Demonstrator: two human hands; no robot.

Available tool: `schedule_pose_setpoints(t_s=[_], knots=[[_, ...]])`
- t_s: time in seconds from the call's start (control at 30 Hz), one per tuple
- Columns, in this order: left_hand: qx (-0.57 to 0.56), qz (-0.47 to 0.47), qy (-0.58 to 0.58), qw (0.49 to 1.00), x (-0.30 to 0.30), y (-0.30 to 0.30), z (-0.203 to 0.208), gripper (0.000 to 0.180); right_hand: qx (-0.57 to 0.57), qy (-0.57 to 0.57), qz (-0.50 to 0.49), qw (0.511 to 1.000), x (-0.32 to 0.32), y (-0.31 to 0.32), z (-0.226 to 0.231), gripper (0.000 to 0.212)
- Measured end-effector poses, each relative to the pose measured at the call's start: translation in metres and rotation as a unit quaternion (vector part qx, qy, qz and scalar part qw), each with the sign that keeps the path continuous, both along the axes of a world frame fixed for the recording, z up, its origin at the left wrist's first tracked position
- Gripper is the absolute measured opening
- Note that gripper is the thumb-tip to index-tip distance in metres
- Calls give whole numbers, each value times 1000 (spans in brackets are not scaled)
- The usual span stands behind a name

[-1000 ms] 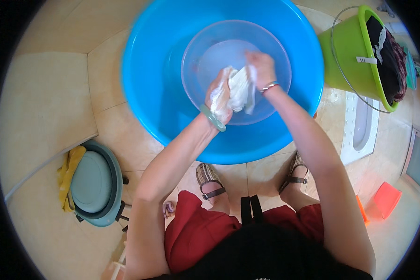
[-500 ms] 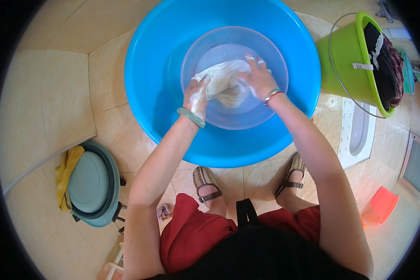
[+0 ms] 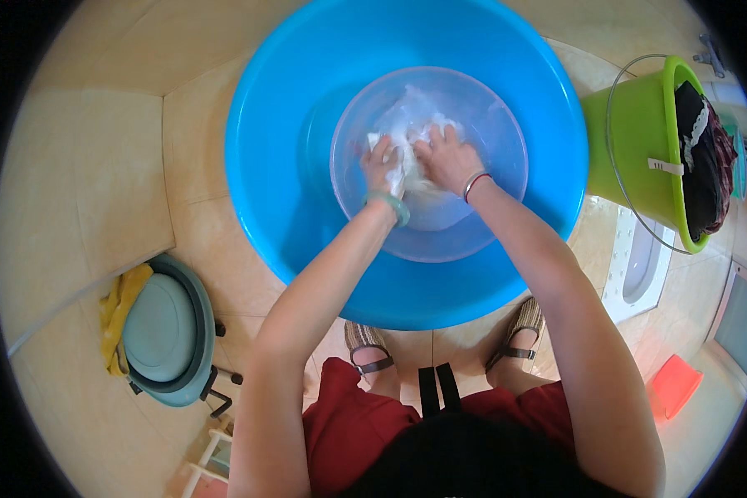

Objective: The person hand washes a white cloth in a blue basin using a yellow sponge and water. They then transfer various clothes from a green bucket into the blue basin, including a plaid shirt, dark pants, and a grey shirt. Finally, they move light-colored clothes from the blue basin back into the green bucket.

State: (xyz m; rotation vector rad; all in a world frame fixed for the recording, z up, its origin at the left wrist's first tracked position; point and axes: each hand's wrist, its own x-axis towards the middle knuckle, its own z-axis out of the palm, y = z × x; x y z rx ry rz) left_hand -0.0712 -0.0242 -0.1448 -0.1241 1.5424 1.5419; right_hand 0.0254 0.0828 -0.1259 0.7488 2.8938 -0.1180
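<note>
A white wet cloth (image 3: 413, 170) lies bunched and sudsy in soapy water inside a translucent round basin (image 3: 519, 166). That basin sits within a large blue tub (image 3: 286, 75). With a pale green bangle on its wrist, my left hand (image 3: 383, 166) is closed on the cloth's left side, foam over its fingers. My right hand (image 3: 450, 162), wearing a thin bracelet, has its fingers bent into the cloth from the right. Its fingertips are partly hidden by cloth and foam.
A lime green bucket (image 3: 635, 141) full of dark clothes stands right of the tub, beside a white squat toilet (image 3: 639, 261). At lower left is a grey-green folded basin (image 3: 162, 328) with a yellow cloth (image 3: 123, 311) over it. A red plastic container (image 3: 675, 386) sits at lower right.
My hands have drawn closer together and pressed the cloth down into the water. The right hand's fingers, spread before, now bend into the cloth. The view has shifted slightly.
</note>
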Motion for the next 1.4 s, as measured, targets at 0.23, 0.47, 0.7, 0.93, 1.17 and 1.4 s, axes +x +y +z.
schedule_pose_setpoints(t_s=[0.23,0.47,0.7,0.93,1.17,1.4], knots=[[-2,7,-213,977,-8,13,75,60,-286,374,-110,875,-21,-11,26,15],[78,-142,-194,968,-10,13,101,42,-167,375,22,912,-16,-97,130,14],[362,-92,-348,860,-2,-3,61,32,-101,481,-28,871,-39,-75,116,13],[154,22,-237,959,6,-2,55,29,-165,378,-91,907,-34,-35,61,16],[53,-48,-69,995,-7,-4,74,49,-89,237,-195,948,-3,6,7,21],[-117,-125,51,984,-8,-7,58,62,5,58,-20,998,2,-24,3,45]])
